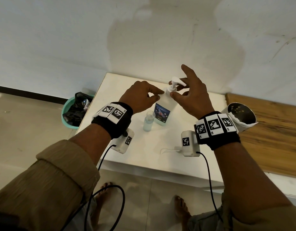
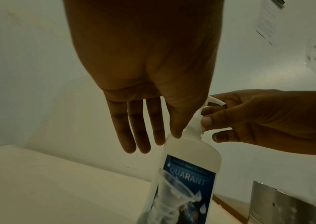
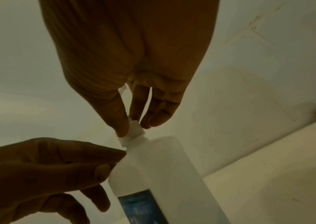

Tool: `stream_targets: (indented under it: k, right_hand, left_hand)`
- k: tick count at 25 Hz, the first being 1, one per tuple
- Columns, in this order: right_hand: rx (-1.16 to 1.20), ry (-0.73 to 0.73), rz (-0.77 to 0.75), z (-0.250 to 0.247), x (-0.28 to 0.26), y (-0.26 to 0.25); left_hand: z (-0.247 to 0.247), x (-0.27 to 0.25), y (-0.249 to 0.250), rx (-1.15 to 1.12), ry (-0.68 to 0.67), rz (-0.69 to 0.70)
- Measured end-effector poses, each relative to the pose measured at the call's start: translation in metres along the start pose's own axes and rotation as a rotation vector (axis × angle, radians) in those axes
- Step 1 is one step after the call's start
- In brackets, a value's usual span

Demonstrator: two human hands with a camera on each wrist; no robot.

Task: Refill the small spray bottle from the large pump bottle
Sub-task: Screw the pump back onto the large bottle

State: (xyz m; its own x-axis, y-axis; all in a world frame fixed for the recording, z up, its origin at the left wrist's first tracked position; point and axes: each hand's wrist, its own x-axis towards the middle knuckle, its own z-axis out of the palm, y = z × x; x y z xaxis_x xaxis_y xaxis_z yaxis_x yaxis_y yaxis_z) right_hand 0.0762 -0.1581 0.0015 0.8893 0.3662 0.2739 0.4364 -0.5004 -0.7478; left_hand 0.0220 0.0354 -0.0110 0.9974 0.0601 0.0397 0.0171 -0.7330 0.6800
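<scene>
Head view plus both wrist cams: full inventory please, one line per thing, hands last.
large pump bottle: 1, translucent white with blue label, upright near the table's far edge
pump head: 1, white, on top of the large pump bottle
small spray bottle: 1, clear with pale blue liquid, upright in front of the large bottle, no sprayer on it
table: 1, white, against the wall
metal cylinder: 1, silver, right of the table
wooden board: 1, brown, far right
basin: 1, green, on the floor left, black bag inside
left hand: fingertips touch the bottle's shoulder
right hand: fingers pinch the pump collar
</scene>
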Motion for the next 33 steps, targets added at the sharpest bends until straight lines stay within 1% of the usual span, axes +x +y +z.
stream_targets:
  k: [3, 6, 12, 21, 28, 33]
  right_hand:
    - [-0.021, 0.039, 0.015, 0.0040, -0.0003, 0.0007]
    - [-0.046, 0.045, 0.032, 0.0053, -0.0004, 0.0005]
    - [-0.042, -0.050, 0.006, -0.0015, 0.0018, 0.0002]
    - [-0.050, 0.063, 0.039, 0.0074, -0.0019, -0.0008]
    - [-0.013, -0.034, 0.004, 0.0012, 0.0013, -0.0016]
    - [-0.028, 0.045, 0.019, 0.0078, -0.0001, -0.0037]
  left_hand:
    - [-0.0004, -0.0006, -0.0002, -0.021, 0.001, -0.001]
    - [-0.0002, -0.0006, -0.0006, -0.031, 0.002, 0.010]
    - [0.0004, 0.0004, -0.0010, -0.016, 0.006, -0.007]
    - [0.0011, 0.0013, -0.0018, -0.033, 0.001, -0.014]
    - [0.0005, 0.0017, -0.0009, -0.002, 0.002, -0.013]
    - [0.0013, 0.0013, -0.0015, -0.024, 0.004, -0.017]
